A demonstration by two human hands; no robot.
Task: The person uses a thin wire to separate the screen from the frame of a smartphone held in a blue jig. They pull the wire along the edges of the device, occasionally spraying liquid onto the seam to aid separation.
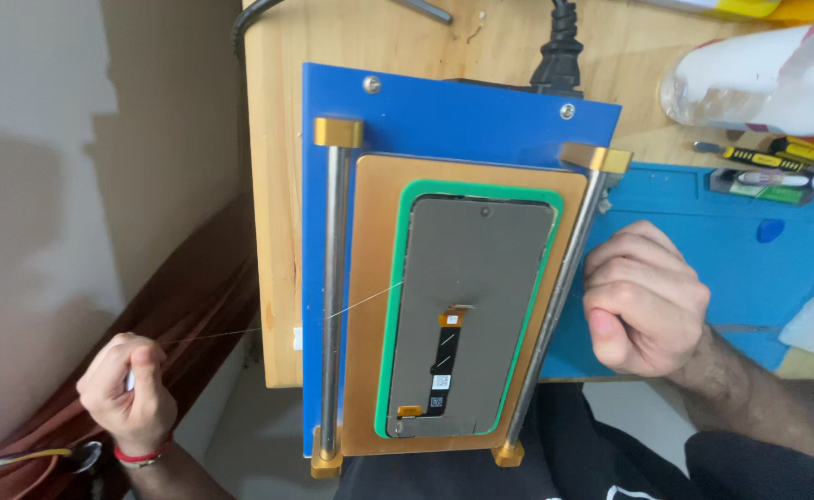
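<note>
One blue separator machine [444, 120] sits on the wooden counter [277, 111], carrying one tan plate [370, 306], one green mat [390, 324] and one phone screen [467, 306] lying back-up in the middle of the plate. Two steel rods [333, 296] run along the long sides of the plate, held by four brass blocks [338, 131] at the corners. One thin wire [351, 306] stretches across.

The screen is grey, with a black-and-orange ribbon cable [444, 356] down its lower half and a small round hole near its top edge.

The left hand [127, 380], off the counter's edge to the left of the machine, is curled tight around the wire's end. The right hand [643, 301], just right of the machine on a blue mat [749, 268], is balled into a fist; what it grips I cannot tell. The wire meets the screen's left edge; open air lies left of the counter.
</note>
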